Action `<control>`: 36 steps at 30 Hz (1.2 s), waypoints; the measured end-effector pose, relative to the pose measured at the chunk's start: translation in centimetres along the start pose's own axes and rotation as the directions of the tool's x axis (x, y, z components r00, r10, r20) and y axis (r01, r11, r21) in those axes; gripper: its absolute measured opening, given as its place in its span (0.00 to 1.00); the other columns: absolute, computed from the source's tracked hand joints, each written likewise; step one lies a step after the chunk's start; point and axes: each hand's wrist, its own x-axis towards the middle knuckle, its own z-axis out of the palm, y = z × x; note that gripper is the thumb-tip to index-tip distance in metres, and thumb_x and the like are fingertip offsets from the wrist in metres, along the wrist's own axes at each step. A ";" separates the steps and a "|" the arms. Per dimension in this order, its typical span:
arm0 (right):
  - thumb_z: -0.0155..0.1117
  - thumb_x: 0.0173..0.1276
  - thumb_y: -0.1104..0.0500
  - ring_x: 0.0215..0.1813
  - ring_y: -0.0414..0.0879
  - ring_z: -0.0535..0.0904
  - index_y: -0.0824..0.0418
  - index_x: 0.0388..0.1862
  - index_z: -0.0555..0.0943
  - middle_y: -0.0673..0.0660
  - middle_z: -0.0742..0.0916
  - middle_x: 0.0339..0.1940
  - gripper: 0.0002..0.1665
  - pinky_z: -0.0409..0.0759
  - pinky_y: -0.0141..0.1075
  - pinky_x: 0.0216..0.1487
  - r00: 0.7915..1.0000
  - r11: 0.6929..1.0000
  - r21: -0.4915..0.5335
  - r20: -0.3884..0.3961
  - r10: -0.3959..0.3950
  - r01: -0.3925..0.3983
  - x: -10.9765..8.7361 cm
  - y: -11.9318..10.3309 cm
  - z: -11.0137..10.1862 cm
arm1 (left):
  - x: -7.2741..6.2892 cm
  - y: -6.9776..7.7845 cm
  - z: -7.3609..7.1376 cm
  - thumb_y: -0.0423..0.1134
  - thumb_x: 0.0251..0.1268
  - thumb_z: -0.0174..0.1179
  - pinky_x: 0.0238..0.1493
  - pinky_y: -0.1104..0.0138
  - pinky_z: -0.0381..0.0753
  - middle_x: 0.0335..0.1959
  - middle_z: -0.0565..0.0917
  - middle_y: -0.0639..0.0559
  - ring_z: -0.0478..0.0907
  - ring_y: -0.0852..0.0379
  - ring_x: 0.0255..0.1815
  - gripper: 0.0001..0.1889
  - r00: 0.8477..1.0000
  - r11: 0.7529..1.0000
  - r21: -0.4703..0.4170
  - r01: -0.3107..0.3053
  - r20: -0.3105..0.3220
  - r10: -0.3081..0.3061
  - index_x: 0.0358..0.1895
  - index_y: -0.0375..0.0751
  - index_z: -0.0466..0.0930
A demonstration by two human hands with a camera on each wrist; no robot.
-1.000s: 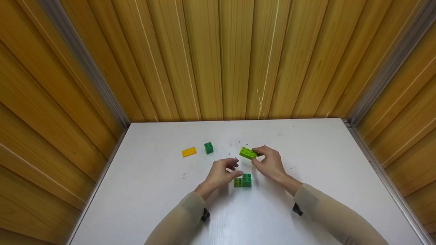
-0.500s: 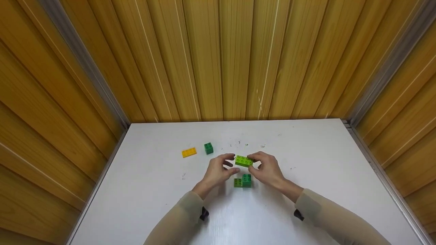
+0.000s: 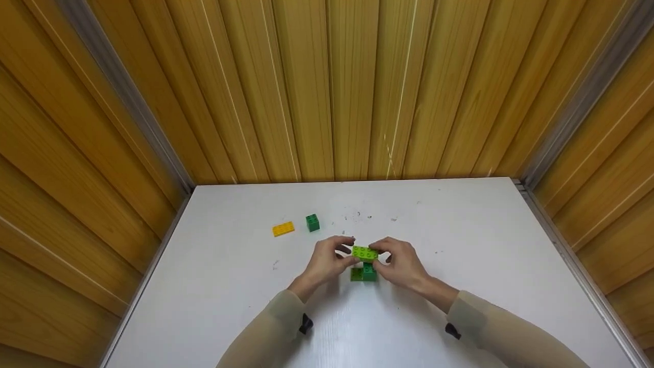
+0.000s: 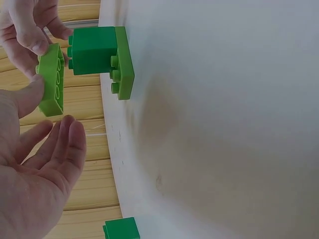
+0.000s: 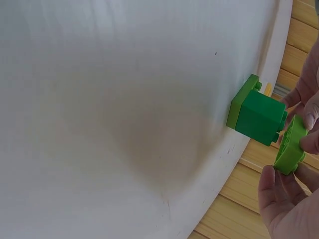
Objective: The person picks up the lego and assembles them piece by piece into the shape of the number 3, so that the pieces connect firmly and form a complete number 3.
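Note:
A lime-green toy building brick (image 3: 365,253) with two rows of studs is held level between both hands. My right hand (image 3: 401,260) pinches its right end between thumb and fingers. At its left end my left hand (image 3: 326,262) has the thumb against the brick, the other fingers loosely extended close by. Just below stands a dark green block (image 4: 94,51), stuck on one half of a thin lime-green plate (image 4: 125,64) that lies on the table. The held brick's hollow underside faces the block's studs, with a small gap between them in the left wrist view.
A smaller dark green block (image 3: 312,223) and a flat yellow plate (image 3: 283,228) lie farther back on the left of the white table (image 3: 449,225). Wood-patterned panels (image 3: 352,92) close off the back and both sides.
My right hand has brought the lime-green brick left and toward me, turning it level over the dark green block. My left thumb has come to the brick's left end.

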 end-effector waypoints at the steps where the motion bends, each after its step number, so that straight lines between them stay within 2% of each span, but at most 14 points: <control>1: 0.74 0.69 0.67 0.54 0.52 0.92 0.60 0.57 0.94 0.54 0.95 0.52 0.19 0.87 0.31 0.43 1.000 1.000 0.003 0.006 -0.001 0.000 -0.1 0.0 0.0 | 0.0 0.0 0.0 0.35 0.73 0.76 0.62 0.54 0.93 0.66 0.90 0.41 0.90 0.45 0.62 0.26 1.000 1.000 -0.001 -0.002 0.004 0.002 0.72 0.36 0.85; 8: 0.76 0.68 0.69 0.53 0.55 0.93 0.65 0.61 0.91 0.58 0.95 0.53 0.21 0.91 0.31 0.45 0.998 0.998 0.062 0.058 -0.018 0.014 -0.5 0.5 -0.1 | -0.3 -0.2 -0.1 0.36 0.72 0.78 0.61 0.60 0.93 0.59 0.93 0.49 0.90 0.49 0.59 0.21 0.999 1.000 0.024 0.007 0.037 -0.008 0.65 0.40 0.91; 14: 0.78 0.68 0.68 0.53 0.57 0.94 0.65 0.62 0.91 0.59 0.96 0.54 0.23 0.91 0.31 0.45 0.997 0.995 0.095 0.070 -0.028 0.021 -0.8 0.8 -0.2 | -0.5 -0.5 -0.1 0.36 0.71 0.78 0.62 0.59 0.93 0.57 0.93 0.50 0.90 0.51 0.57 0.20 0.999 1.000 0.008 0.019 0.040 -0.020 0.64 0.41 0.92; 16: 0.78 0.68 0.68 0.53 0.57 0.94 0.64 0.62 0.91 0.59 0.96 0.54 0.23 0.93 0.33 0.46 0.997 0.994 0.103 0.069 -0.030 0.023 -0.8 0.7 -0.2 | -0.6 -0.7 -0.1 0.35 0.71 0.78 0.61 0.60 0.93 0.57 0.94 0.50 0.90 0.51 0.56 0.19 0.999 1.000 0.001 0.013 0.035 -0.013 0.63 0.40 0.92; 20: 0.78 0.66 0.69 0.52 0.57 0.94 0.65 0.61 0.91 0.61 0.96 0.53 0.23 0.96 0.45 0.47 0.997 0.993 0.113 0.067 -0.038 0.030 -0.9 0.7 -0.2 | -0.8 -0.9 -0.2 0.36 0.70 0.79 0.59 0.61 0.94 0.56 0.94 0.49 0.91 0.52 0.55 0.18 1.000 1.000 -0.004 -0.011 0.030 0.011 0.61 0.40 0.93; 24: 0.78 0.66 0.69 0.53 0.56 0.94 0.67 0.61 0.91 0.61 0.96 0.54 0.23 0.96 0.52 0.49 0.997 0.993 0.114 0.076 -0.034 0.025 -0.9 0.8 -0.2 | -1.0 -1.1 -0.2 0.36 0.70 0.79 0.60 0.61 0.93 0.56 0.94 0.50 0.90 0.53 0.55 0.18 0.999 1.000 0.002 0.000 0.034 0.000 0.61 0.41 0.93; 36: 0.79 0.66 0.69 0.56 0.60 0.95 0.68 0.59 0.91 0.62 0.96 0.55 0.21 0.96 0.51 0.51 0.994 0.991 0.136 0.104 -0.023 0.008 -0.9 0.8 -0.3 | -1.1 -1.2 -0.1 0.37 0.69 0.80 0.60 0.59 0.93 0.54 0.94 0.52 0.89 0.55 0.53 0.19 0.998 0.999 -0.011 0.043 0.043 -0.043 0.61 0.41 0.93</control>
